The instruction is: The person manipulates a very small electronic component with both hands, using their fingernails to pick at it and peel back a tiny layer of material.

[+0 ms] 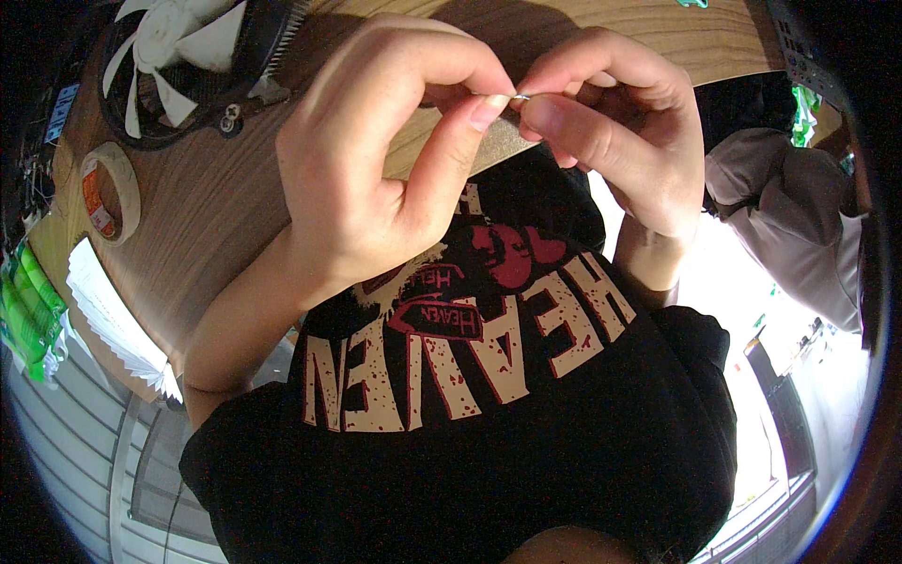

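Head view: left hand [343,141] and right hand [648,141] meet above the edge of a wood-grain table [211,188], both pinching between them a tiny shiny piece [521,97], too small to identify; a white-bladed fan [193,47] and a tape roll [130,188] lie at left.

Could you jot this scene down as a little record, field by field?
Left hand: bare left hand, thumb and index finger pinched at a tiny silvery piece
Right hand: bare right hand, pinched at the piece's other end
Piece's identity: too small to tell
Surface: brown wood-grain table
Upper left: white-bladed fan in a dark frame
Below fan: beige ring-shaped tape roll
Clothing: black printed T-shirt
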`<state>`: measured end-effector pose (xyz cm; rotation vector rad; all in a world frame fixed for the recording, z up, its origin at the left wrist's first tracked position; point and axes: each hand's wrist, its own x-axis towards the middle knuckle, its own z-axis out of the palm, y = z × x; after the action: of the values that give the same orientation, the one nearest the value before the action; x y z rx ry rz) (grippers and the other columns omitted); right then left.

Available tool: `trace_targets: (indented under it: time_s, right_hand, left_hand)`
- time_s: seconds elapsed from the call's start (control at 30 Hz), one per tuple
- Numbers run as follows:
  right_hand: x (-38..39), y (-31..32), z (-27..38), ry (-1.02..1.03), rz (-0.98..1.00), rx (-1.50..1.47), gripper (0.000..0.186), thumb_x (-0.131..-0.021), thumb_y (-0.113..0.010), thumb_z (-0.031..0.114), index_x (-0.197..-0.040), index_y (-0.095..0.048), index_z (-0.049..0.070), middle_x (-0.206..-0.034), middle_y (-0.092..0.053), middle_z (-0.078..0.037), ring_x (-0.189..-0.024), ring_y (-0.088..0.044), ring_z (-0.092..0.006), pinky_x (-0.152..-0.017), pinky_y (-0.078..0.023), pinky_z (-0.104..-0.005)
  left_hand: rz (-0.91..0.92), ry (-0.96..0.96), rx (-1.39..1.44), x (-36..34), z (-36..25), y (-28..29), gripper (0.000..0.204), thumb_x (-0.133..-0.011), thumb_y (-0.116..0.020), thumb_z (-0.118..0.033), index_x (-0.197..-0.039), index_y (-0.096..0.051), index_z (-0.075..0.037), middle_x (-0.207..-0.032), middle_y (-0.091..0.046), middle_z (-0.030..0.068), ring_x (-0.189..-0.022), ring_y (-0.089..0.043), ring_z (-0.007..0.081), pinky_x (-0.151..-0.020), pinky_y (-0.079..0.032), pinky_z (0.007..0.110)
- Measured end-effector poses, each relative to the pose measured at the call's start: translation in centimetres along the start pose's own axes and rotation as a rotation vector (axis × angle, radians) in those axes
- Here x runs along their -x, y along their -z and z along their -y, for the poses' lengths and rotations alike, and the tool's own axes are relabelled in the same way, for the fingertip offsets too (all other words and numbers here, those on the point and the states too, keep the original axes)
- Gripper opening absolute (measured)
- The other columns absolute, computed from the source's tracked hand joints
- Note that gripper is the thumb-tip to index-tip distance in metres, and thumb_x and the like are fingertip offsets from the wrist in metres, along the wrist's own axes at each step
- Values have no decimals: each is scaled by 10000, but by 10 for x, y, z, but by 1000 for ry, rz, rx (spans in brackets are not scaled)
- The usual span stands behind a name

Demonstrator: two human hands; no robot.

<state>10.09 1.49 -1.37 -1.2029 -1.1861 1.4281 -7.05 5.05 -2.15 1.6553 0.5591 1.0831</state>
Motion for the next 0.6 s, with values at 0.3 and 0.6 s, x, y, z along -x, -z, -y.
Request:
trace_targets:
  time_s: [0.3, 0.6]
  right_hand:
    - [0, 3, 2, 8, -5, 26, 99, -728, -594, -51, -818, -602, -9, -738, -609, -65, -639, -542, -83, -560, -399, -186]
    - [0, 1, 3, 41, 10, -26, 84, -740, -574, -54, -808, -584, -6, -799, -582, -55, -752, -549, -101, -680, -412, -217]
  left_hand:
    - [95, 3, -195, 1, 6, 7, 130, -824, -492, 89, -948, -482, 51, -877, -508, 121, -674, -529, 124, -607, -449, 213]
    - [247, 108, -313, -15, -12, 4, 139, -822, -492, 91, -952, -477, 46, -872, -502, 123, -669, -526, 126, -612, -445, 220]
